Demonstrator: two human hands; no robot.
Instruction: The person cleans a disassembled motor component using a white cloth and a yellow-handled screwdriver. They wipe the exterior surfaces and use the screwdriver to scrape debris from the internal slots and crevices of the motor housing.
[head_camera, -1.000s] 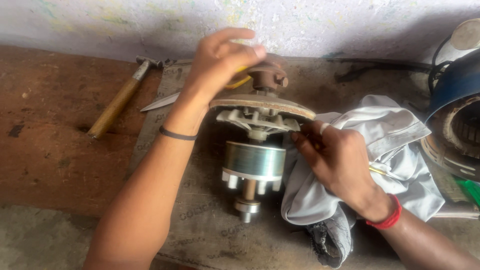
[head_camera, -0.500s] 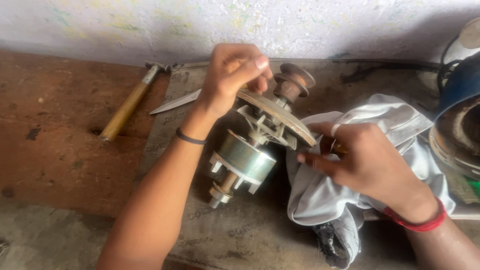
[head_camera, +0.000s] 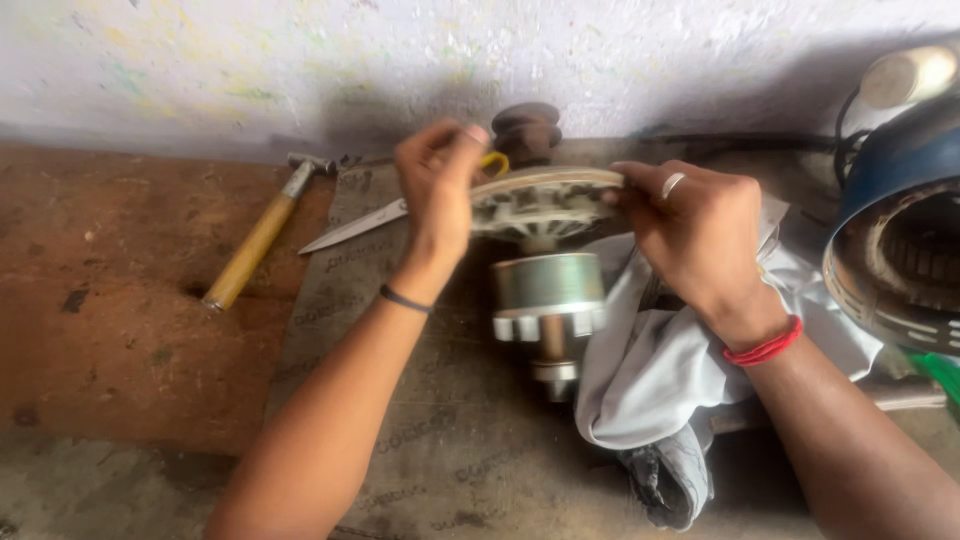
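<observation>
Both hands are now gripping the rotor assembly (head_camera: 545, 260) end plate (head_camera: 545, 195): left hand (head_camera: 440, 190) and right hand (head_camera: 700, 230) are levelling it from its earlier tilt.

The motor rotor (head_camera: 548, 262) is held above the worn mat: a round, ribbed end plate on top, seen nearly edge-on, a grey metal drum below it, and a short shaft pointing toward the near edge, beside the white cloth (head_camera: 660, 370).

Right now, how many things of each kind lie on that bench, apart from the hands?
Metal motor rotor with flat end plate, held by left hand and right hand: 1
Wooden-handled hammer: 1
Steel blade: 1
White cloth: 1
Blue round motor housing: 1
Total: 5
</observation>
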